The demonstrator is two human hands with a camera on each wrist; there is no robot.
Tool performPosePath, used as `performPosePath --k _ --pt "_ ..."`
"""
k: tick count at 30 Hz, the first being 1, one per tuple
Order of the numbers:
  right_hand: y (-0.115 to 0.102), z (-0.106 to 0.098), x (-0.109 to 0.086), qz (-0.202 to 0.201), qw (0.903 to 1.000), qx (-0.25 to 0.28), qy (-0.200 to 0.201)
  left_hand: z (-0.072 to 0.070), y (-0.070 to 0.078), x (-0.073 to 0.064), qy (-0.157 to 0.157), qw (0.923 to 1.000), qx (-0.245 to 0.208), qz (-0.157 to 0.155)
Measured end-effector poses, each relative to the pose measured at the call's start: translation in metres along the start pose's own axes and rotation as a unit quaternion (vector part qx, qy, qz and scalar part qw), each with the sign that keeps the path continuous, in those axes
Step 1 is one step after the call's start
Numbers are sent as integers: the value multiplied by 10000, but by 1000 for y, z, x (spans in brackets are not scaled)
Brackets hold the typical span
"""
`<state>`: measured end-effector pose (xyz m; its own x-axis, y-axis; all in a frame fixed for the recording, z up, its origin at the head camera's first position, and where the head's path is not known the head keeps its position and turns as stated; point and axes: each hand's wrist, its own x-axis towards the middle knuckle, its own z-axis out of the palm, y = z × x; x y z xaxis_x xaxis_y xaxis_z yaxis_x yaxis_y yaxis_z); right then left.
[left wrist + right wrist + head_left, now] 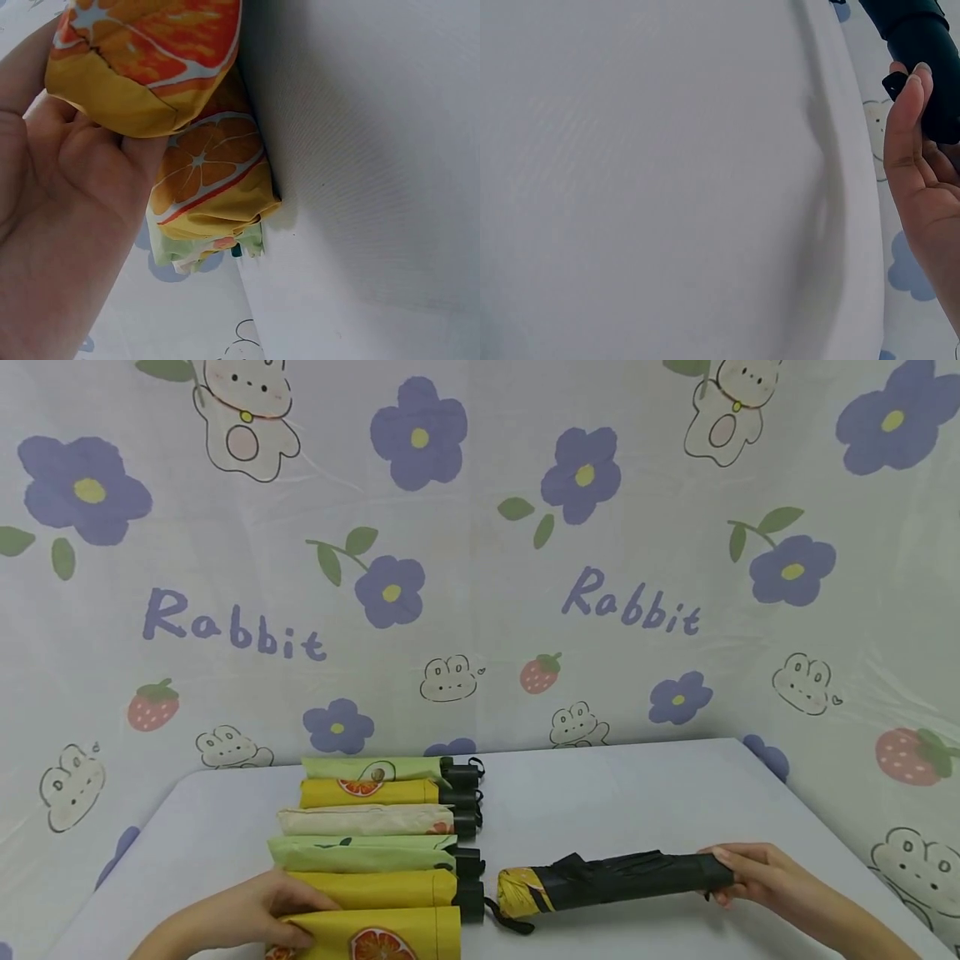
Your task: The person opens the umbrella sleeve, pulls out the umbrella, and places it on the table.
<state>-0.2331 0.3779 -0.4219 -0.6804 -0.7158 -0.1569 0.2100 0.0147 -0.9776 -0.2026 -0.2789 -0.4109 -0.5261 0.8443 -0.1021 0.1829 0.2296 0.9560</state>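
- Left hand (240, 910): fingers curled round a yellow pouch (330, 933), near left.
- Right hand (761, 872): fingers gripping the right end of a dark folded umbrella (622, 881).
- Five sleeved umbrellas (360, 821) lie beyond the pouch.

Yellow cover (337, 933): matt cloth. Black umbrella (622, 882): wrinkled cloth; handle (928, 52) smooth plastic.

The nearest yellow sleeve (427, 935) is showing an orange-slice print. The black umbrella (622, 881) is turning yellow at one end. The covered umbrellas (360, 821) are running yellow, pale green, cream with a reddish motif, orange-printed yellow and avocado-printed green. The desk (600, 802) is looking white; the whitish backdrop (480, 543) is carrying purple flowers, purple lettering, outlined rabbits and red strawberries.
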Motion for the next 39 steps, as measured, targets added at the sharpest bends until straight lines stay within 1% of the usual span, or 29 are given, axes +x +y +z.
performPosePath --k 4,9,13,16,19,24,32,39 --pt "5 -6 -5 88 10000 28 -4 0 -1 -1 -33 9999 -131 2" --pt "11 -15 -11 230 9994 255 -60 0 -1 -1 -12 9999 -133 -26" --pt "15 -19 -14 338 9983 405 -246 0 2 0 -1 9999 -132 -73" --pt "17 -21 -15 406 9978 371 -378 0 2 1 -22 9998 -165 -79" --pt "17 -22 -16 476 9980 88 -401 0 2 1 -27 9998 -186 -93" --pt "17 -23 -16 503 9972 -504 -227 1 2 1 -10 9998 -176 -133" --pt "16 -24 -17 544 9928 -1068 -51 0 0 1 -51 9998 -183 -92" --pt "16 -25 -18 668 9893 -1297 50 -1 -1 1 -66 9997 -203 -93"
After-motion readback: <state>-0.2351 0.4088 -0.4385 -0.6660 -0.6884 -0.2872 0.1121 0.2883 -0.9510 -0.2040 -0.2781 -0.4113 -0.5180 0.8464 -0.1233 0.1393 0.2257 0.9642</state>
